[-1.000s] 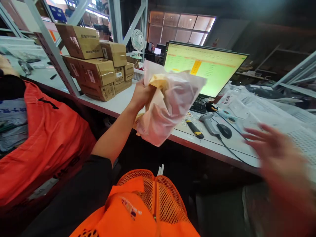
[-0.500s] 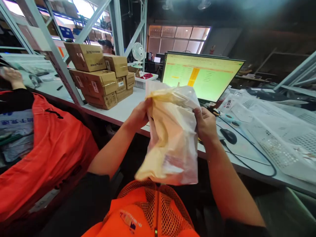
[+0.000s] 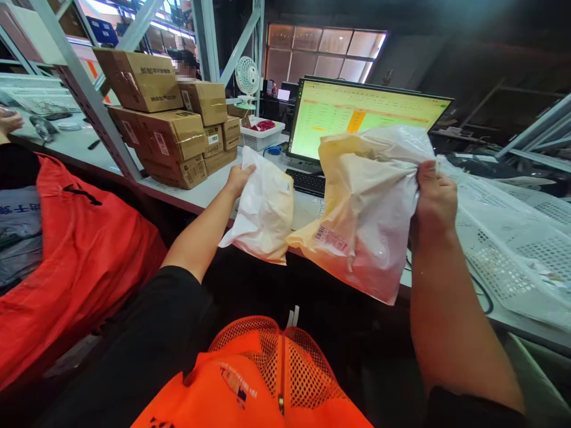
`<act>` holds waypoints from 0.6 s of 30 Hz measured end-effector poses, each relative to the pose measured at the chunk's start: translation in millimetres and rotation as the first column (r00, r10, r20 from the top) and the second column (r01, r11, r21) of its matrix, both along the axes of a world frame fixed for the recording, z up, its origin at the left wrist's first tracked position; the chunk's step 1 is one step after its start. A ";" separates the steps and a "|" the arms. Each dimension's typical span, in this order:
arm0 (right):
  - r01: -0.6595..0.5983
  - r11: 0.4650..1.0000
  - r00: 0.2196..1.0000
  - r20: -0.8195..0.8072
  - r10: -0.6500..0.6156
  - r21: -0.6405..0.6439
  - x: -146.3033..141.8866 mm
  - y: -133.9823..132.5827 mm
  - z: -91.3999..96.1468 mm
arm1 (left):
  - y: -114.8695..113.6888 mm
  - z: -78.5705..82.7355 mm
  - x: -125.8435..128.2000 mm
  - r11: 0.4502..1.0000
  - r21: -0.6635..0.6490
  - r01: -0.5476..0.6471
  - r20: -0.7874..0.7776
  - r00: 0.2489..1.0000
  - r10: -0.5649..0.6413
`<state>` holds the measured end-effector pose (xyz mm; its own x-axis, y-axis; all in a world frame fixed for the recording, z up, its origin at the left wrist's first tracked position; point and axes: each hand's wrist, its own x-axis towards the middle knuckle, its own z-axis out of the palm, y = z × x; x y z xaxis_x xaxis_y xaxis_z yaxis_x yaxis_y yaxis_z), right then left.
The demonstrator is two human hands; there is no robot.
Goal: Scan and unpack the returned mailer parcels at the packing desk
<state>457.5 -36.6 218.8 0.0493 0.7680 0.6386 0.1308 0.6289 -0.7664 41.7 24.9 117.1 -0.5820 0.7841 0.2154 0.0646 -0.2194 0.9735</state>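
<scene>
My left hand (image 3: pixel 241 178) is closed on the upper left edge of a small white plastic mailing bag (image 3: pixel 266 208), which hangs over the table's front edge. My right hand (image 3: pixel 436 193) grips the right edge of a larger plastic mailing bag (image 3: pixel 366 208), crumpled where the fingers pinch it. A printed barcode label (image 3: pixel 331 239) shows on the larger bag's lower left part. The two bags are held side by side, their near edges almost meeting. What lies inside either bag is hidden. Behind them stand a lit monitor (image 3: pixel 330 113) and a black keyboard (image 3: pixel 307 182), partly covered by the bags.
Stacked cardboard boxes (image 3: pixel 167 134) stand on the table at left, beside a metal rack post (image 3: pixel 100 113). A white basket (image 3: pixel 261 138) and a fan (image 3: pixel 247 76) are behind. White perforated crates (image 3: pixel 513 238) lie at right. A large red sack (image 3: pixel 80 255) is at lower left, near another person's hand (image 3: pixel 9 122).
The bags, held together before, are now apart. My left hand has moved left with the smaller one; my right hand has moved right and slightly up with the larger one.
</scene>
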 end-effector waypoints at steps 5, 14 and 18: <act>0.002 0.992 0.994 0.110 0.012 -0.126 7.1 42.9 -0.5 | 19.1 -20.4 -20.4 0.955 -0.177 -0.239 -0.153 0.965 0.213; 0.231 0.929 0.795 0.607 -0.010 -0.288 -55.2 131.6 -44.2 | 3.2 -33.3 -46.5 0.836 -0.318 -0.448 -0.429 0.854 0.294; 0.343 0.931 0.540 0.837 -0.086 -0.126 -85.3 136.8 -68.2 | -15.6 15.2 -39.5 0.936 -0.129 -0.326 -0.733 0.668 0.132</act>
<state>372.2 100.2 150.5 -0.2012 0.9374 0.2843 0.8755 0.3022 -0.3771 2.2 9.3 132.4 -0.5005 0.7277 0.4690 0.7660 0.1198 0.6315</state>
